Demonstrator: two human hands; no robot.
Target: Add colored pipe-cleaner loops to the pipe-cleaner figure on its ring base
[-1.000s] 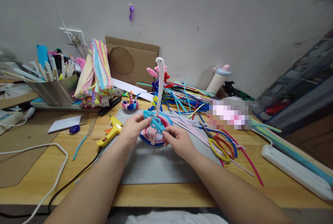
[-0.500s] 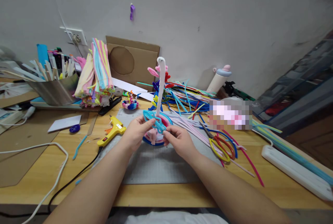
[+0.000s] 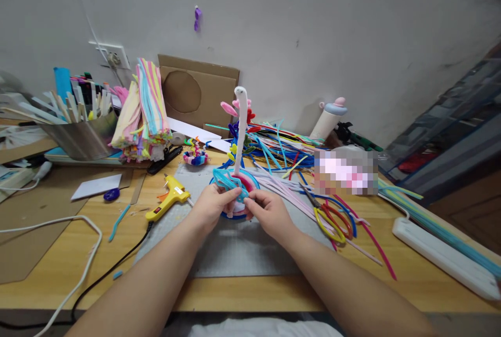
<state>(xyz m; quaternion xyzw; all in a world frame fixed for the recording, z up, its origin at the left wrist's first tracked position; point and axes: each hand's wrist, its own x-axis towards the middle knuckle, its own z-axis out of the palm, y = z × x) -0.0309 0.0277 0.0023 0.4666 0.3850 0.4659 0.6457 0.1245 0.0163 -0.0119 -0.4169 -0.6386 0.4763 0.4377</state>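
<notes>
A light-blue shape of bent pipe cleaners (image 3: pixel 226 178) is pinched between my two hands. My left hand (image 3: pixel 214 204) is closed on its left side, thumb on top. At its right end, the fingertips of my right hand (image 3: pixel 270 211) are closed on it. Just behind and below stands a round pipe-cleaner piece (image 3: pixel 250 179) with a blue rim and pink inside. A tall white pipe-cleaner stem (image 3: pixel 241 131) with a bent top rises from there. Pink, red, yellow and dark-blue petal shapes show behind the stem. My hands partly hide the round piece.
To the left lie a yellow glue gun (image 3: pixel 169 199) and a small multicoloured pipe-cleaner ring (image 3: pixel 195 155). Scissors (image 3: pixel 327 222) and loose pipe cleaners (image 3: pixel 291 193) are on the right. A metal bowl of sticks (image 3: pixel 82 139), a cardboard sheet (image 3: pixel 219 86) and a bottle (image 3: pixel 327 120) stand behind.
The light-blue shape has turned and tilted in my fingers, and my left thumb has moved right across it. My right hand stays nearly in place.
</notes>
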